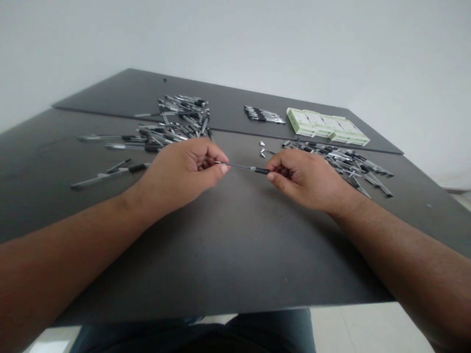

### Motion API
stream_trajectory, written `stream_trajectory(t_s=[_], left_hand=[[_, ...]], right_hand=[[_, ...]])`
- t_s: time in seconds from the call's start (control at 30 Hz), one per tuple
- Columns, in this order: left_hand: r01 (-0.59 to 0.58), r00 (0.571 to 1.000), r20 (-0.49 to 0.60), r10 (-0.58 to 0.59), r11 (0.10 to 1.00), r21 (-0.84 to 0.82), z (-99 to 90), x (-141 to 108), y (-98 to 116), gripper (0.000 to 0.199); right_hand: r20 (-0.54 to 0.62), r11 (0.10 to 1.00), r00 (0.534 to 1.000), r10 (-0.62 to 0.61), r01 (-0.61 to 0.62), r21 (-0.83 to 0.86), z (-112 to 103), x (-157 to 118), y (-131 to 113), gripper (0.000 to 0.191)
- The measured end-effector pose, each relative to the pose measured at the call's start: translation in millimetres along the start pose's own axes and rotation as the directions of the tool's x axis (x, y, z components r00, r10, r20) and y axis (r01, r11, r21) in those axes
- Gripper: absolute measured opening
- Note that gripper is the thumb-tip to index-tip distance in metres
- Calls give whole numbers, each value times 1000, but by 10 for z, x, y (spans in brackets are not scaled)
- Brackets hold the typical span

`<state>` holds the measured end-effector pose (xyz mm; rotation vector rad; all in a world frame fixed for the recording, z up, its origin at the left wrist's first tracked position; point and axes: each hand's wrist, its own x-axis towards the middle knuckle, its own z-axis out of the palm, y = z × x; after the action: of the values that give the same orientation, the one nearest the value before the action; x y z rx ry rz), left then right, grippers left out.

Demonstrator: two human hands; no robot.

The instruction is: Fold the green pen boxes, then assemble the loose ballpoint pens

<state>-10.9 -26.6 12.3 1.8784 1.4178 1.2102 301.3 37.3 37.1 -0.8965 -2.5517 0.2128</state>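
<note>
A thin pen refill stretches between my hands above the dark table. Thumb and fingers of my left hand pinch its left end. My right hand is closed on a black pen grip, which surrounds the refill's right part. What lies inside the right fingers is hidden. Behind my left hand spreads a pile of clear and black pens. Another pile of pen parts lies behind and to the right of my right hand. Small silvery tips rest just beyond the right fingers.
Pale green and white boxes stand at the back right. A neat row of pens lies left of them. Single pens lie at the left. The table's front edge is near my legs, and a wall rises behind.
</note>
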Motion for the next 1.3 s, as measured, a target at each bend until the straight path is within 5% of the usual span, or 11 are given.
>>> stream_trajectory(t_s=[0.13, 1.3], left_hand=[[-78, 996, 59, 70, 986, 149, 49, -60, 43, 8], [-216, 966, 201, 161, 931, 295, 68, -108, 138, 14]], right_hand=[[37, 999, 999, -28, 28, 17, 10, -2, -90, 14], [62, 990, 989, -131, 128, 50, 56, -19, -199, 13]])
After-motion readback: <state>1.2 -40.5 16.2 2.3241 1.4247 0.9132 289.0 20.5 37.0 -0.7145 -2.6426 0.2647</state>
